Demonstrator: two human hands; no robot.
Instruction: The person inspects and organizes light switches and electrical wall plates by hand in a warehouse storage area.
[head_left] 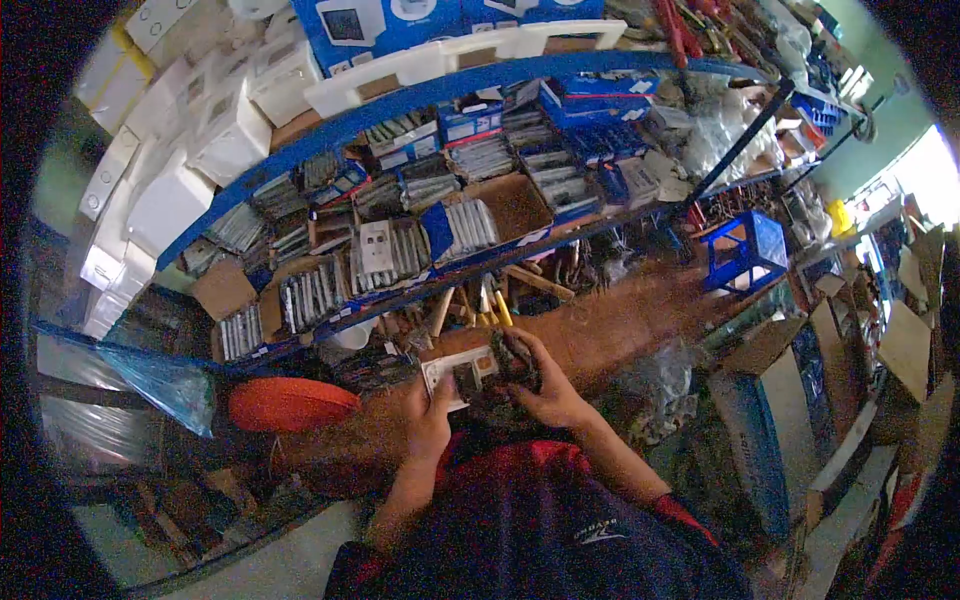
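Note:
A small white card-like package (459, 375) with dark and orange print is gripped by my left hand (430, 416), its thumb on the front face. Close to the package's right side, my right hand (551, 384) has its fingers curled round a dark bundle (517, 362) whose details I cannot make out. Both hands are in front of my chest, close together, below the shelf's lower edge.
Packed boxes of thin wrapped packages (470, 224) fill the blue shelf ahead. A red round stool (292, 403) stands at the left. Further right are a blue stool (746, 252) and open cardboard boxes (790, 392). Yellow-handled tools (502, 308) lie beneath the shelf.

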